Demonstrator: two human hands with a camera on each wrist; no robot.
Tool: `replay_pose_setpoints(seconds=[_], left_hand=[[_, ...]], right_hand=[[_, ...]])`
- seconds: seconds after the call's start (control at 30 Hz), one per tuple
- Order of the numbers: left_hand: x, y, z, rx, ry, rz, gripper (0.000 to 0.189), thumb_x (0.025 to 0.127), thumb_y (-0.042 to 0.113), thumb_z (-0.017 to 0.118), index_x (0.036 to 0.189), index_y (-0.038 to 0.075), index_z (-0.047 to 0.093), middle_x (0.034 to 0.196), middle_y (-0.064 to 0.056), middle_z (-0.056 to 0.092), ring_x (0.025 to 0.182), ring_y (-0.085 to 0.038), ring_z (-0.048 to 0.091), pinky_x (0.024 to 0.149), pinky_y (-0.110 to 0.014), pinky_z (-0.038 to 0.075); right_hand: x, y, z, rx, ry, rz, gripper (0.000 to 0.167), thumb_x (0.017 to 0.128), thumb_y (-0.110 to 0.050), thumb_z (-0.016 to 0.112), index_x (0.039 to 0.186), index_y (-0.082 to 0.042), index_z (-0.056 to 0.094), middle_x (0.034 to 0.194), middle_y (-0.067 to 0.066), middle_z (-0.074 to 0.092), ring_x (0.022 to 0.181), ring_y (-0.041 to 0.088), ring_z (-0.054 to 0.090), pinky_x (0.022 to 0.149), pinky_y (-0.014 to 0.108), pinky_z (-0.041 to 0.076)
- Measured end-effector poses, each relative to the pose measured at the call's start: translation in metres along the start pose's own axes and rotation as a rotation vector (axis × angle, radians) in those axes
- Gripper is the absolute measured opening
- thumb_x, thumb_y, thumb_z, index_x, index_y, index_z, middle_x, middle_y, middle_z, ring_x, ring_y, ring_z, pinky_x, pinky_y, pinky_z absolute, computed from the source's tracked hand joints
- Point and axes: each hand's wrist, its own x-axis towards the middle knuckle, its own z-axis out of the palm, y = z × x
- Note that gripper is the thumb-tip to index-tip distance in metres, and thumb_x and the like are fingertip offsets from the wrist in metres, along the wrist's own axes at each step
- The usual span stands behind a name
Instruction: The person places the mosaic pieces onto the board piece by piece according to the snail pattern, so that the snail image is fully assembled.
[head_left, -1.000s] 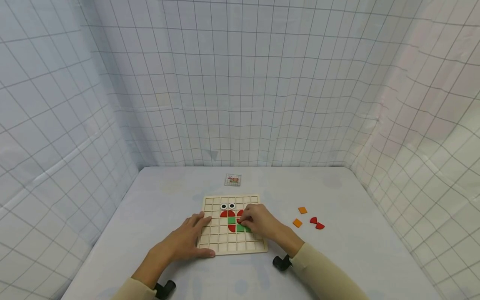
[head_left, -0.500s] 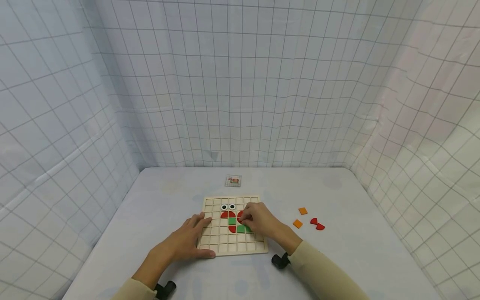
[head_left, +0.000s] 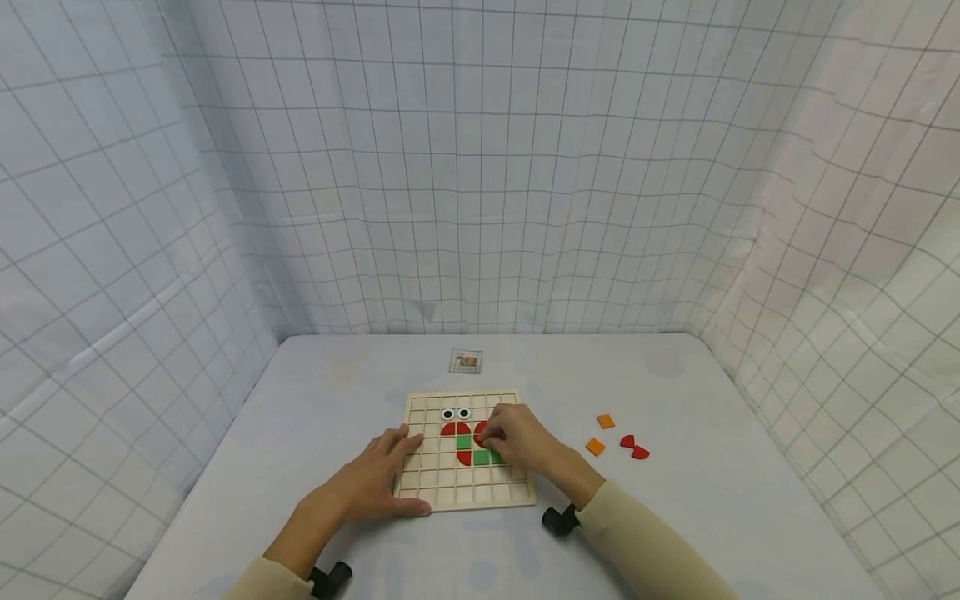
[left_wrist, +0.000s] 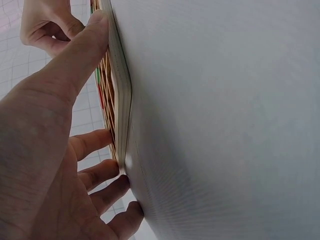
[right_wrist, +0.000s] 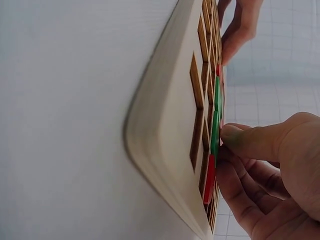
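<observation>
A wooden grid board (head_left: 450, 497) lies flat on the table. Set in its cells are two eye discs (head_left: 456, 413), red quarter-circle pieces (head_left: 456, 429) and green squares (head_left: 464, 442). My left hand (head_left: 371, 482) rests on the board's left side with fingers spread, its thumb (left_wrist: 95, 30) on the front edge. Over the middle right of the board, my right hand (head_left: 525, 439) pinches a red quarter-circle piece (head_left: 479, 439) at a cell, with thumb and fingertips close together. That hand covers part of the pieces beneath it.
Right of the board lie two orange squares (head_left: 600, 434) and two loose red quarter-circle pieces (head_left: 633, 447). A small picture card (head_left: 466, 361) lies behind the board. Grid-patterned white curtains (head_left: 465, 167) surround the table.
My right hand shifts very slightly at the same red quarter-circle piece. The left hand and the loose pieces stay in place.
</observation>
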Motion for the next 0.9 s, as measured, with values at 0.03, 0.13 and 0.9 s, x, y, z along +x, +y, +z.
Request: replay_pose_setpoints(seconds=[0.03,0.13,0.9], left_hand=[[0.0,0.0,0.0,-0.001,-0.001,0.0,0.121,0.084,0.07,0.099,0.178,0.014,0.046,0.185,-0.023,0.039,0.166,-0.05,0.047,0.121,-0.075,0.054],[0.0,-0.001,0.001,0.0,-0.004,-0.002,0.121,0.084,0.071,0.099,0.178,0.014,0.046,0.186,-0.023,0.039,0.166,-0.049,0.046,0.121,-0.075,0.054],[-0.001,-0.001,0.0,-0.007,0.0,0.004,0.12,0.086,0.07,0.098,0.179,0.014,0.045,0.188,-0.023,0.036,0.169,-0.05,0.043,0.124,-0.074,0.052]], right_hand=[[-0.001,0.0,0.0,-0.005,-0.002,0.006,0.01,0.104,0.001,0.086,0.108,-0.004,0.093,0.105,0.005,0.084,0.098,0.014,0.075,0.081,0.021,0.063],[-0.003,0.001,-0.002,-0.015,-0.002,0.019,0.009,0.105,-0.002,0.085,0.109,-0.006,0.093,0.105,0.004,0.083,0.095,0.011,0.073,0.08,0.021,0.061],[-0.061,0.034,-0.056,-0.054,0.114,0.193,0.014,0.1,-0.007,0.091,0.114,-0.01,0.09,0.104,0.001,0.079,0.081,0.005,0.059,0.068,0.021,0.053]])
